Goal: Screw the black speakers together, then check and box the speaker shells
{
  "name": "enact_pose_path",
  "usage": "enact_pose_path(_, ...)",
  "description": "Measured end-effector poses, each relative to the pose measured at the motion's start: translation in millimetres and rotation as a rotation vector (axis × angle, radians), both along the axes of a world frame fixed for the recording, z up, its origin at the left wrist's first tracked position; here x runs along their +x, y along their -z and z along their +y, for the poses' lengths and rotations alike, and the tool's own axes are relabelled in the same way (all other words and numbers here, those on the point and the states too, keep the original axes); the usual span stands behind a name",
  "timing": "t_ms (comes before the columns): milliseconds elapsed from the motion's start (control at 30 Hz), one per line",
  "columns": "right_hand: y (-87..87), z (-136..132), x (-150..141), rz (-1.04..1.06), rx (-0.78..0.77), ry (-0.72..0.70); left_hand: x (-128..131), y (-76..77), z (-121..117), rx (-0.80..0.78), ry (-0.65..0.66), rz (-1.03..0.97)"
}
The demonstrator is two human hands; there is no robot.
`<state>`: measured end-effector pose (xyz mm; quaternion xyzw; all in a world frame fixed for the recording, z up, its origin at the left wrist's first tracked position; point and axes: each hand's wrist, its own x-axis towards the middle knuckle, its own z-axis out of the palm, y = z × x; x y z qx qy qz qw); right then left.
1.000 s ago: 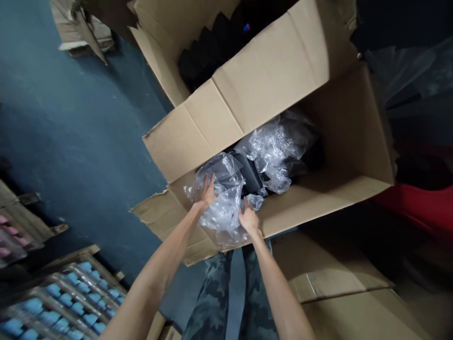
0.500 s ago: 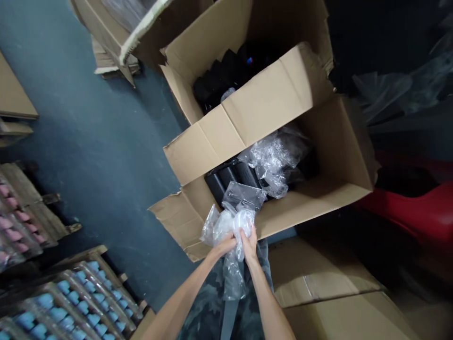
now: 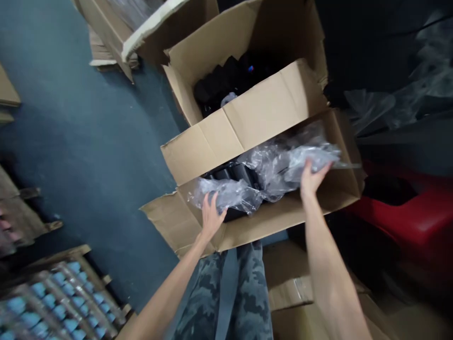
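An open cardboard box (image 3: 320, 198) stands in front of me with black items (image 3: 233, 174) inside under crumpled clear plastic wrap (image 3: 272, 170). My left hand (image 3: 211, 218) rests at the box's near left rim, fingers spread against the plastic there. My right hand (image 3: 311, 178) reaches in at the right side with fingers spread, pressing on the plastic sheet. A second open box (image 3: 180, 94) behind it holds more black items (image 3: 226, 82).
Dark blue floor (image 3: 81, 141) lies to the left. Wooden crates with blue pieces (image 3: 56, 302) stand at the lower left. Flattened cardboard (image 3: 290, 283) lies by my camouflage trousers (image 3: 230, 293). A red object (image 3: 417, 222) sits at the right, another carton (image 3: 113, 23) at top left.
Half a second ago both hands held a bunched wad of plastic together at the box's near edge. Now they are apart, and the plastic lies spread across the box's contents.
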<state>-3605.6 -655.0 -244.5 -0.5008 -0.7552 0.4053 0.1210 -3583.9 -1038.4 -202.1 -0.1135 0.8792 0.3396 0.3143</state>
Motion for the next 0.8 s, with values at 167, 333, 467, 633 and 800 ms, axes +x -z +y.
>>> enact_pose_path(167, -22.4, -51.3, 59.2, 0.039, -0.098, -0.209, -25.6, 49.2, 13.2, -0.013, -0.16, -0.183)
enact_pose_path(333, 17.5, -177.4, 140.6, -0.216, -0.461, -0.619, -34.2, 41.2, 138.6, 0.411, 0.002, -0.304)
enact_pose_path(467, 65.8, -201.3, 119.0, -0.301, -0.408, -0.736, -42.4, -5.3, 239.6, 0.89, 0.452, -0.284)
enact_pose_path(633, 108.7, -187.9, 44.7, -0.385, -0.139, -0.839, -34.0, -36.4, 209.8, 0.944, 0.576, -0.025)
enact_pose_path(800, 116.5, -135.9, 35.9, -0.605, -0.075, -0.952, -3.8, 6.8, 49.7, 0.477, 0.107, -0.033)
